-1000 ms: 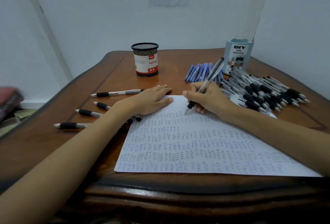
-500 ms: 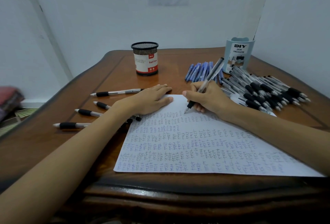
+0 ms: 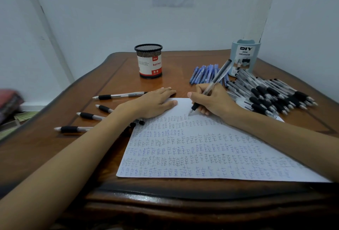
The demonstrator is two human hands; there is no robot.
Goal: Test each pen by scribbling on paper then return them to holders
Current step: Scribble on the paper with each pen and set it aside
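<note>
The pen (image 3: pixel 218 75), clear-barrelled with a black grip, is slanting up out of the right hand (image 3: pixel 214 101), whose thumb and fingers are pinching it low on the barrel. Its tip is sitting at the top row of writing on the paper (image 3: pixel 201 147); whether it is actually touching the sheet is not resolving. The left hand (image 3: pixel 154 104) is lying flat, fingers straight and close together, pressing on the paper's upper left corner.

The left forearm is hiding the rear ends of three of the four loose pens (image 3: pixel 73 128) to the left. The right forearm is covering the sheet's right edge. The pile of black-grip pens (image 3: pixel 271 95) is overlapping the far right corner. The blue pens (image 3: pixel 205 73) are showing only partly behind the held pen. The insides of the mesh holder (image 3: pixel 149 61) and the desk organizer (image 3: pixel 244 57) are not showing.

Against half a second ago: the pen tip and both hands are sitting in nearly the same places.
</note>
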